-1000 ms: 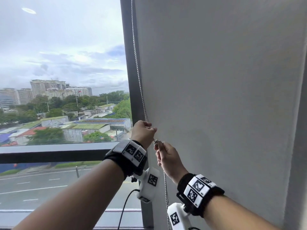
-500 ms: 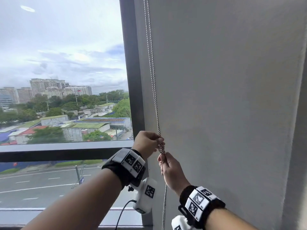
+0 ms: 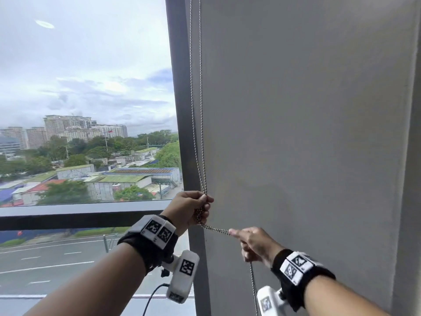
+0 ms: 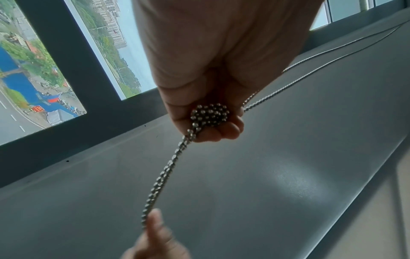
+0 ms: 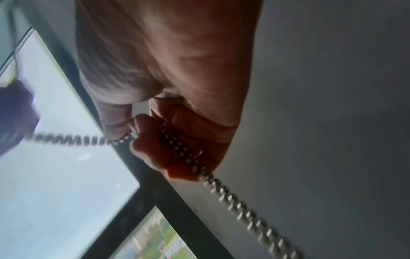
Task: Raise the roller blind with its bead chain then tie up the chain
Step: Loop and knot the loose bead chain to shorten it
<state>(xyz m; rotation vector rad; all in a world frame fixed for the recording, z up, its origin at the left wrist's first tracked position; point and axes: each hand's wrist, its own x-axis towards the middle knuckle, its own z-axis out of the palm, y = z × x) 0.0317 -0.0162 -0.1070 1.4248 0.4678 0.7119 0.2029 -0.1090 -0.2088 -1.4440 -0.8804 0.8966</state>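
Observation:
A metal bead chain [image 3: 200,110] hangs in two strands along the dark window frame [image 3: 180,110] beside the grey wall. My left hand [image 3: 193,208] pinches a bunched knot of beads [image 4: 210,114] where the strands meet. From the knot a doubled length of chain [image 3: 215,229] runs right to my right hand [image 3: 252,244], which grips it in a fist. Below that fist the chain [image 5: 244,206] hangs down. The roller blind itself is out of view above.
The window glass [image 3: 86,87] on the left looks over buildings and a road. A dark horizontal frame bar [image 3: 79,217] crosses at hand height. The grey wall [image 3: 307,133] fills the right side, close behind both hands.
My right hand has moved right and down away from the left hand, drawing a doubled length of chain out sideways from the knot. The left hand stays on the knot.

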